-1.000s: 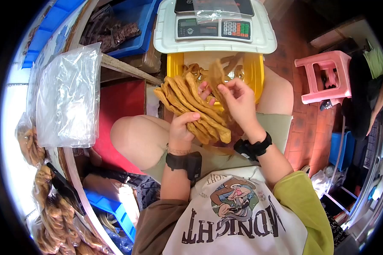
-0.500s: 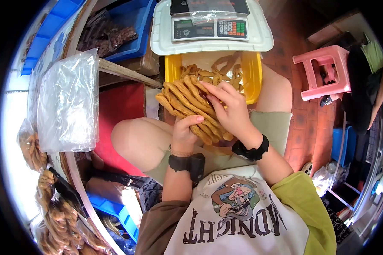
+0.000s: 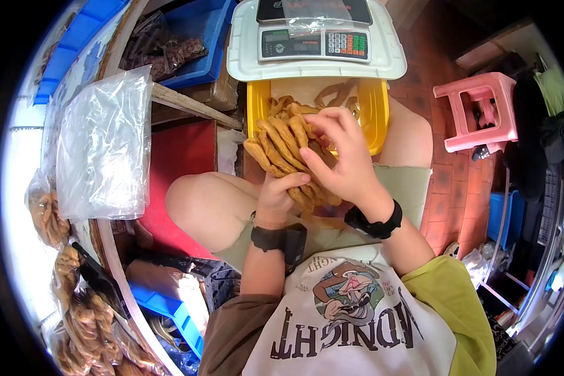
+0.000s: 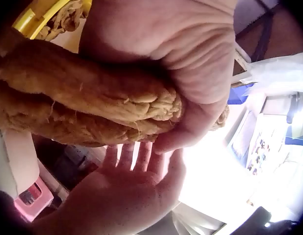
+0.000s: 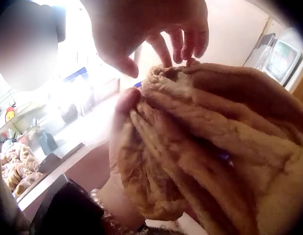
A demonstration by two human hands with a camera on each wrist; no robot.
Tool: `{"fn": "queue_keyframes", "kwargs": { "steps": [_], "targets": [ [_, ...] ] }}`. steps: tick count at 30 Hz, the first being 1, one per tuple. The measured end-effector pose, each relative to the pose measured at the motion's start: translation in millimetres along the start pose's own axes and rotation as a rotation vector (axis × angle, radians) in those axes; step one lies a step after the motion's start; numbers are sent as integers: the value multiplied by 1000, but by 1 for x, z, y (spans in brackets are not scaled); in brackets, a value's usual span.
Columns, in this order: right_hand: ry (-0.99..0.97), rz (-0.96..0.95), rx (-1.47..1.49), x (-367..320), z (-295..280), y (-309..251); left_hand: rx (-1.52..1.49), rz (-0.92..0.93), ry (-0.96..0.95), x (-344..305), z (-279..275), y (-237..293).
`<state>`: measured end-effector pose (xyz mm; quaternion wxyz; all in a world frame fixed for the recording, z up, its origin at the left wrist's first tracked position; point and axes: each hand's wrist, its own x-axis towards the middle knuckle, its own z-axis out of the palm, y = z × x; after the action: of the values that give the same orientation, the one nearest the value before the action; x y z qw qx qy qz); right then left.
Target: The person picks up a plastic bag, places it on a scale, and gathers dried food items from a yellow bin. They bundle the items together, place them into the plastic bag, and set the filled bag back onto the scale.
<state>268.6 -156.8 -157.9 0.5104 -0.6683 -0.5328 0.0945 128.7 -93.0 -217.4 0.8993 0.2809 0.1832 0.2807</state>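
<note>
A bundle of long, wrinkled golden-brown strips is held upright over the lap. My left hand grips its lower part, thumb across the near side; in the left wrist view, the strips' creased ends lie against that palm. My right hand is at the bundle's upper right, fingers spread and slightly bent. In the right wrist view its fingertips are right at the bundle's top end, and its thumb stands apart from them. Behind the bundle, a yellow tub contains more strips.
A digital scale stands on a white lid beyond the tub. To the left are a clear plastic bag, a blue crate and bagged brown goods. A pink stool stands at the right.
A second ago my right hand pinched a loose strip beside the bundle; half a second ago its fingers lay on the bundle. Now they are spread at its upper end. The left hand keeps its grip.
</note>
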Motion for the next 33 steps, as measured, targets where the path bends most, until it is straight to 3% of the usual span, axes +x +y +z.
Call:
{"fn": "queue_keyframes", "kwargs": {
  "steps": [8,16,20,22,23,25,27,29,31,33],
  "targets": [
    [-117,130,28,5,1,11,-36,-67,-15,-3,0,-2],
    [54,82,-240,13,4,6,-179,-186,-17,0,9,3],
    [36,145,-283,15,5,6,69,-145,-28,4,9,6],
    [-89,342,-186,16,6,-2,165,-146,-2,5,7,3],
    [-93,340,-183,14,9,2,99,-125,50,5,7,0],
    [-48,23,-142,9,17,18,37,-97,104,6,0,-2],
    [-159,50,-111,7,8,25,-139,-33,78,8,-13,-5],
    [-622,555,164,13,-13,14,-129,28,-29,11,1,5],
    [-697,579,127,10,-24,19,-342,165,-45,11,18,8],
    [-697,403,120,0,-27,27,-412,203,-63,13,14,7]
  ]
}}
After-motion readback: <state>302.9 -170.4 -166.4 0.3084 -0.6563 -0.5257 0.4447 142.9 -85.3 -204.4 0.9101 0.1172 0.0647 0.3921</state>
